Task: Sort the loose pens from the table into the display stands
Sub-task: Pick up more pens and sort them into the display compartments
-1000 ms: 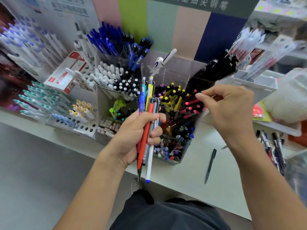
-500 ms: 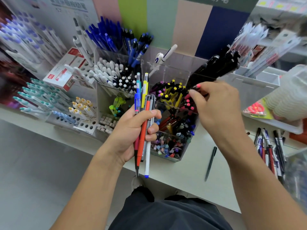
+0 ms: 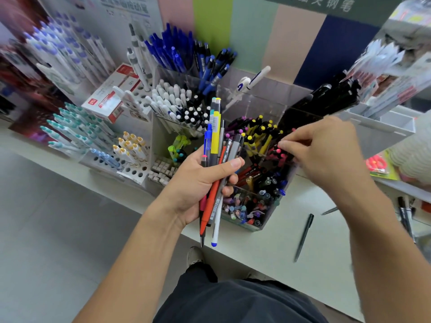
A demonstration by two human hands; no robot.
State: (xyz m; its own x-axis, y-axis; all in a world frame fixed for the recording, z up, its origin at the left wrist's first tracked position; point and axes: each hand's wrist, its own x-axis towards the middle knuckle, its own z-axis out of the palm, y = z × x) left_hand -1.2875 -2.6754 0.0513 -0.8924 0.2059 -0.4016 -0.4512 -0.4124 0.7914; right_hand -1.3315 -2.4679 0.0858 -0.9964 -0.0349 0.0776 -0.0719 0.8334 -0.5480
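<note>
Stationery shelves ring a white table (image 3: 268, 250). Left hand (image 3: 198, 183) grips a bundle of pens (image 3: 215, 164); right hand (image 3: 326, 150) pinches something small over the clear stand (image 3: 268, 220). Judging by the bundle and a black pen (image 3: 304, 236) lying loose, much remains.

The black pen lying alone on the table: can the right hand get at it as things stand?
Probably yes. The black pen lies alone on bare table, nothing over it. The right hand is up at the pink-capped pens in the stand and seems busy pinching there.
</note>
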